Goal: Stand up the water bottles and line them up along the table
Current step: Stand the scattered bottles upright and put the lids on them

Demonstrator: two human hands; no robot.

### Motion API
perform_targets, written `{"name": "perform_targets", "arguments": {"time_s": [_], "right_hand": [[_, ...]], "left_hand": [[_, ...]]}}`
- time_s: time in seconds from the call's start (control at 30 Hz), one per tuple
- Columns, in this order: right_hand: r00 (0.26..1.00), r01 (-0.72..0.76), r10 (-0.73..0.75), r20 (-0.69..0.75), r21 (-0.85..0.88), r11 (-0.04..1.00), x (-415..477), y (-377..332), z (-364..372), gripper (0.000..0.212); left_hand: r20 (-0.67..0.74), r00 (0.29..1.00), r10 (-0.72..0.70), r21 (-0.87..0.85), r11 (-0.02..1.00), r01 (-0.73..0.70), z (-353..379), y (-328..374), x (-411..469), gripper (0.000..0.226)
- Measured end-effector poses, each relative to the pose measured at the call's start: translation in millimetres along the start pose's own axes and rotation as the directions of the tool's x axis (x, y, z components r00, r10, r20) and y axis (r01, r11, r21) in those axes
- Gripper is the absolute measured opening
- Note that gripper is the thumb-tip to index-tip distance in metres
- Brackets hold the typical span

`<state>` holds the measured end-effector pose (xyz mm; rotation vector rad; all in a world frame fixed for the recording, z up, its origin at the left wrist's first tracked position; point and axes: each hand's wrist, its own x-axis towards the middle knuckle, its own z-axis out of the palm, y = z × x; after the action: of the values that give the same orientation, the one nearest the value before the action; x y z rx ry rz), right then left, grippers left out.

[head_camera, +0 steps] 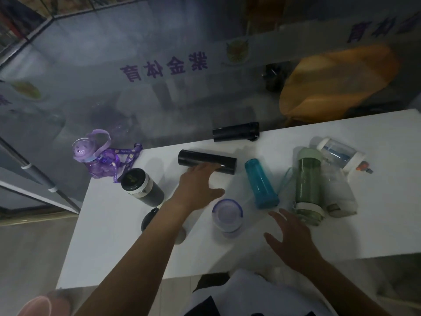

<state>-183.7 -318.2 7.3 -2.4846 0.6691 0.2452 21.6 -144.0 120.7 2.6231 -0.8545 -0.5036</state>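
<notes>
table: white, with bottles scattered on it; the clock is read from the person's side, 12 pointing away toward the glass wall.
left hand: reaches toward 12 with its fingers straight and thumb spread wide; the fingertips are on the near side of the long black bottle, and it grips nothing.
right hand: at 5 o'clock of the table's middle, above the table top, with its fingers spread and holding nothing.
long black bottle: lies on its side at 12 of the table's middle, its length running 9 to 3.
short black bottle: lies on its side at the far edge, at 1 o'clock of the long black bottle.
teal bottle: lies at 3 of the left hand, its length running roughly 12 to 6.
green bottle: lies at 3 of the teal bottle, its pale lid at the 12 end.
cloudy clear bottle: lies just beside the green bottle, at its 3.
white-ended bottle: lies at 1 o'clock of the green bottle, near the far edge.
blue-rimmed bottle: stands upright between the two hands.
dark bottle: has a silver band and stands at 9 of the left hand.
purple bottle: at the far-left corner, at 10 o'clock of the dark bottle, lid up and strap trailing toward 3.
black-capped bottle: at 6 of the dark bottle, partly hidden under the left forearm; I cannot tell whether it stands or lies.
</notes>
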Motion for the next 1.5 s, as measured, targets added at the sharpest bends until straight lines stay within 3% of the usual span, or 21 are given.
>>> {"name": "perform_targets", "arguments": {"time_s": [0.37, 0.6, 1.0, 1.17, 1.33, 1.5], "right_hand": [[0.970, -0.230, 0.232, -0.066, 0.046, 0.972, 0.4, -34.5, -2.2, 0.062], [0.928, -0.360, 0.367, -0.068, 0.098, 0.928, -22.9, -51.4, -1.0, 0.062], [0.860, -0.485, 0.507, -0.062, 0.213, 0.848, -63.4, -64.1, 22.4, 0.060], [0.872, -0.463, 0.486, -0.054, 0.224, 0.857, -51.8, -72.0, 16.0, 0.058], [0.871, -0.438, 0.485, -0.078, 0.322, 0.839, -38.0, -74.9, 5.7, 0.055], [0.867, -0.420, 0.484, -0.116, 0.353, 0.836, -24.3, -78.6, -0.7, 0.053]], "left_hand": [[0.265, 0.960, 0.093, 0.265, 0.950, -0.165, 29.0, -26.0, 116.0, 0.082], [0.299, 0.934, 0.197, 0.433, 0.844, -0.317, 67.7, -40.9, 172.1, 0.082], [0.303, 0.924, 0.232, 0.521, 0.772, -0.365, 80.1, -43.2, 193.9, 0.061], [0.333, 0.902, 0.276, 0.435, 0.803, -0.406, 54.3, -44.0, 183.5, 0.066], [0.217, 0.917, 0.334, 0.098, 0.928, -0.360, -14.7, -55.2, 166.8, 0.070], [0.061, 0.962, 0.266, -0.210, 0.946, -0.248, -68.1, -87.1, 141.1, 0.071]]}}
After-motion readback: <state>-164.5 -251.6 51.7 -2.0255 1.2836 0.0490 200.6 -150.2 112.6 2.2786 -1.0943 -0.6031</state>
